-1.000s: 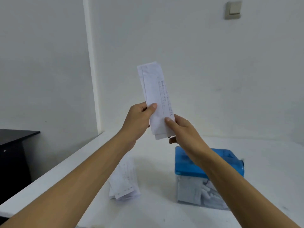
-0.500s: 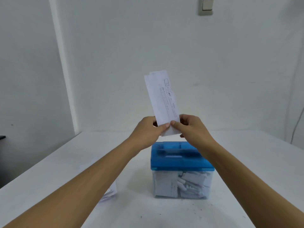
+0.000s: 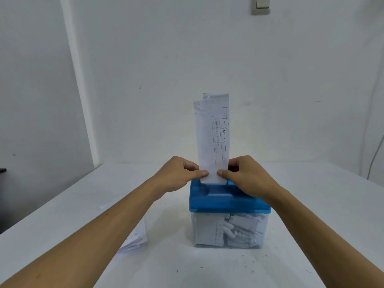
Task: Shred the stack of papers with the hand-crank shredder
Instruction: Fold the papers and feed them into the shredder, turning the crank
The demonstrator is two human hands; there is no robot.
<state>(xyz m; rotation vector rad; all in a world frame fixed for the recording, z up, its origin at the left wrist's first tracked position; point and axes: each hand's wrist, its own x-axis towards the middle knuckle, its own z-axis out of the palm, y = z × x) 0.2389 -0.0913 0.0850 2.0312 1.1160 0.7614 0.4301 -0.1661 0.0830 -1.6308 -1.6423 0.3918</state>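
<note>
Blue-lidded shredder (image 3: 228, 201) at mid tabletop (image 3: 83, 204), square to the near edge. Clear bin (image 3: 228, 231) underneath, part full of shreds.

Folded paper (image 3: 213, 140) held upright over the rear of the lid, long axis near vertical. Looks like 2 layers, offset at the top. Bottom edge at the slot or just into it. Can't tell which: slot hidden behind paper and thumbs.

Gripped low, both sides:
- left hand (image 3: 176, 175) pinching the bottom-left corner, thumb in front, fingers curled behind
- right hand (image 3: 247, 176) pinching the bottom-right corner, same grip

Key relation for the next move: slot straight below the fingers, paper axis in line with the feed direction, both hands level and equally near. So a plain downward push, judging by this. Needs square entry, since a skewed double layer could jam the cutters.

Crank not in view, side unknown, so no call on which hand is nearer to it.

Step, as judged: feeding, no cranking yet on this piece.

Stack (image 3: 135, 238) flat toward the tabletop's left edge, partly under the left forearm, well apart from the shredder. More still to shred.
</note>
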